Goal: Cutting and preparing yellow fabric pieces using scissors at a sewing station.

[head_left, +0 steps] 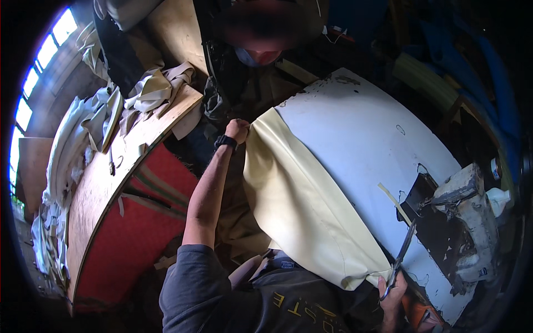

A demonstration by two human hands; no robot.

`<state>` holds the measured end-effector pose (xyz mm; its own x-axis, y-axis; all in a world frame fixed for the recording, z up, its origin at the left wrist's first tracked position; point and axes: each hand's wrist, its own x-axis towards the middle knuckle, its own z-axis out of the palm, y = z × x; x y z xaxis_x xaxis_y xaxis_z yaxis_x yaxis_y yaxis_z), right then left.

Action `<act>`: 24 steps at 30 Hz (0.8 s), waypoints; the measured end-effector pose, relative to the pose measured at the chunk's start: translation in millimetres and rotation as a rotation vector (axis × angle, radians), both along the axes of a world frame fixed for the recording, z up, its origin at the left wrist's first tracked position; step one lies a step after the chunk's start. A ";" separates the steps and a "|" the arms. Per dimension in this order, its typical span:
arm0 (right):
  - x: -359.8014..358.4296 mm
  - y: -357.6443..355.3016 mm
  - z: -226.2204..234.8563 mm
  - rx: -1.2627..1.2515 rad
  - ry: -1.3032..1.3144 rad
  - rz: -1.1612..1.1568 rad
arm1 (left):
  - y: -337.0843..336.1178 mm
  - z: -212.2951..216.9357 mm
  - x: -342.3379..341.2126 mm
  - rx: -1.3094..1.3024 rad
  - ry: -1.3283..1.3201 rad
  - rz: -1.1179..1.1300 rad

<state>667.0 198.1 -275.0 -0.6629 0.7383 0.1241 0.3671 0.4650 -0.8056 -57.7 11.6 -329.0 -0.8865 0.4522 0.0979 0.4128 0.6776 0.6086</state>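
Head view: left hand [237, 130] fist-gripping the far edge of a soft, limp cream fabric sheet [302, 205] draped over the white table [366, 139], best held taut at its edges, while right hand [393, 297] fingers grip grey metal scissors [401, 258].

Pale-yellow sheet [302, 205], white table [366, 139], red striped cloth [139, 227]

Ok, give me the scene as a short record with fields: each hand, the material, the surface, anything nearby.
left hand: grips the far corner of the cream sheet
right hand: holds scissors at the sheet's near corner
surface: white table, sheet hanging over its edge
nearby: cut strip on the table; wooden board with cloth scraps to the left
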 end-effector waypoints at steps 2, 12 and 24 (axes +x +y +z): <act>12.1 1.4 1.1 0.008 -0.046 0.017 | -13.4 15.0 33.1 0.546 -0.142 0.051; 79.4 2.2 -58.9 0.220 -0.655 0.073 | -54.7 37.5 434.7 0.707 -1.053 -0.486; 14.6 -27.2 -29.2 0.244 -0.221 0.063 | -57.3 15.2 420.3 -0.154 -0.835 -0.983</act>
